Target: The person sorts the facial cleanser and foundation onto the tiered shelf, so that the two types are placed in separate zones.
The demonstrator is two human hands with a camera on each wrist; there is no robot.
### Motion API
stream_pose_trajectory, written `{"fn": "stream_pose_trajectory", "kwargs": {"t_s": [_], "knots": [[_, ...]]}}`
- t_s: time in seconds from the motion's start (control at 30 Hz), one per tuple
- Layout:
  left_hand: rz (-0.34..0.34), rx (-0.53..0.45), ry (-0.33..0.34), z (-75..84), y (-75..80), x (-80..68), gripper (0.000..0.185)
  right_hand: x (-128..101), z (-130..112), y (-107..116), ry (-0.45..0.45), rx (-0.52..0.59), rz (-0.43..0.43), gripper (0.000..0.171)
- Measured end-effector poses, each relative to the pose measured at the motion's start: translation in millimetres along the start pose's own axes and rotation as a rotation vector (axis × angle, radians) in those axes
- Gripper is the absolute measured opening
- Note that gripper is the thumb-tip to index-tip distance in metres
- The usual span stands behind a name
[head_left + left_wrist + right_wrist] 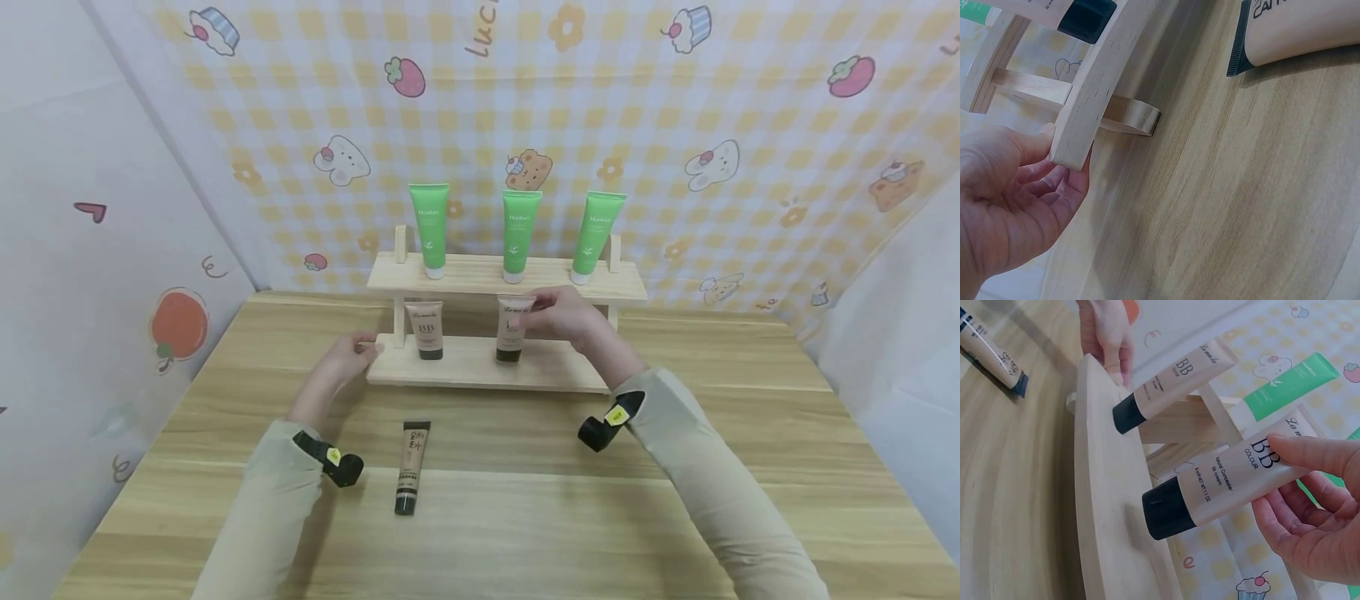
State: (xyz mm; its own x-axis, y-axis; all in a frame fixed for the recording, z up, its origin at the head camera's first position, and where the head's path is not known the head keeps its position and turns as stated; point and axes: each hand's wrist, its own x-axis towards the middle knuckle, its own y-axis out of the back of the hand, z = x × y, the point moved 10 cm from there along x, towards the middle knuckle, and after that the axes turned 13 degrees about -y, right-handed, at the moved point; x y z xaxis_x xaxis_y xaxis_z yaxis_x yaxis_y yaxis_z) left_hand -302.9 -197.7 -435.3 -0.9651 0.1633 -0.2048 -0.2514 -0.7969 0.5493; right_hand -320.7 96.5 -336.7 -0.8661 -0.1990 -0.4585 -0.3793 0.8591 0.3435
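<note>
The right hand [564,315] is pinching the upper end of a beige BB cream tube [512,329] between thumb and fingers; the tube is standing cap-down on the lower shelf of a two-tier wooden rack [480,371], and the right wrist view is showing "La meila", "BB COLOUR" and "Nature Concealer bb cream" printed on it [1235,478]. The left hand [347,358] is gripping the left end of that lower shelf, thumb on top and fingers curled under the board edge, as the left wrist view is showing [1019,200]. A second BB cream tube [425,329], same script brand and "BB" lettering, is standing cap-down further left on the same shelf, apart from the first. Three green tubes [429,229] marked "Hankey" are standing cap-down along the top shelf. A slimmer beige tube with black cap [411,467] is lying flat on the wooden worktop [525,517] between the two forearms; its label is not legible.
</note>
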Motion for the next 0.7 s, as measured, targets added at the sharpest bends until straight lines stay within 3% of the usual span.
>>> {"fn": "stream_pose_trajectory", "kwargs": {"t_s": [0.33, 0.7], "knots": [[-0.01, 0.013, 0.005, -1.8, 0.1, 0.5, 0.054, 4.3, 0.7, 2.5, 0.0, 0.03, 0.002, 0.044], [-0.009, 0.002, 0.007, -2.0, -0.6, -0.2, 0.053, 8.7, 7.7, 1.7, -0.011, 0.045, -0.004, 0.034]]}}
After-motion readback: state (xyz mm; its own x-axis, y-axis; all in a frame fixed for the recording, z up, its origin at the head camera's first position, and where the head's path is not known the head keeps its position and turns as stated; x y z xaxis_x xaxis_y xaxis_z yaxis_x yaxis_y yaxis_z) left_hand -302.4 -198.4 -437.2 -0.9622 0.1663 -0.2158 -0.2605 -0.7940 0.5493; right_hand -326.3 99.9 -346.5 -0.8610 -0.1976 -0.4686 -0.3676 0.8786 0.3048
